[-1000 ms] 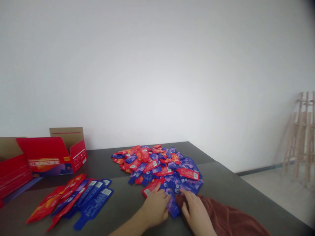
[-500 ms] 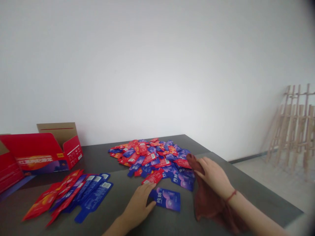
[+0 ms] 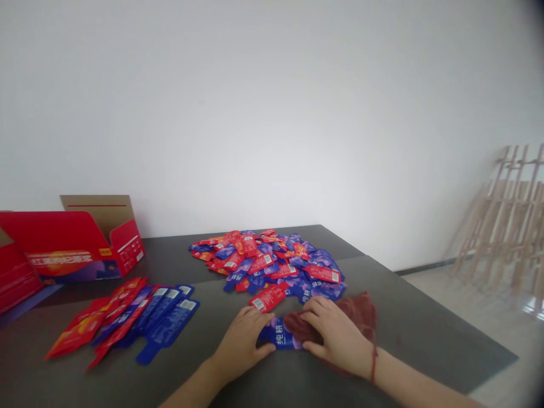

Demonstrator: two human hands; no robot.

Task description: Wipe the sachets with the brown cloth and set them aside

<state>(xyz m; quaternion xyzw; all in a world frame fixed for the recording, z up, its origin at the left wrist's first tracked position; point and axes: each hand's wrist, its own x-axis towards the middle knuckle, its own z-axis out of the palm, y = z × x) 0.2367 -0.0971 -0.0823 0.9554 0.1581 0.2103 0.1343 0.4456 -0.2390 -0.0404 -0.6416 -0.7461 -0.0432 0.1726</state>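
Note:
A blue pouch (image 3: 278, 333) with white lettering and purple round shapes lies flat on the dark table. My left hand (image 3: 241, 343) grips its left end, fingers over the far corner and thumb at the near edge. My right hand (image 3: 335, 331) is closed on a reddish-brown cloth (image 3: 361, 311), whose bunched front part covers the pouch's right side. Just beyond, a red pouch (image 3: 270, 296) lies at the front of a heaped pile of red and blue pouches (image 3: 263, 263).
Left on the table (image 3: 425, 323) lies an overlapping row of red pouches (image 3: 80, 326) and blue pouches (image 3: 170, 317). Behind it stands an open red carton (image 3: 72, 249). Wooden racks (image 3: 505, 221) lean against the white wall at right.
My right hand has brought the cloth leftward from beside the pile onto the blue pouch. My left hand stays at the pouch's left end. The view has shifted slightly.

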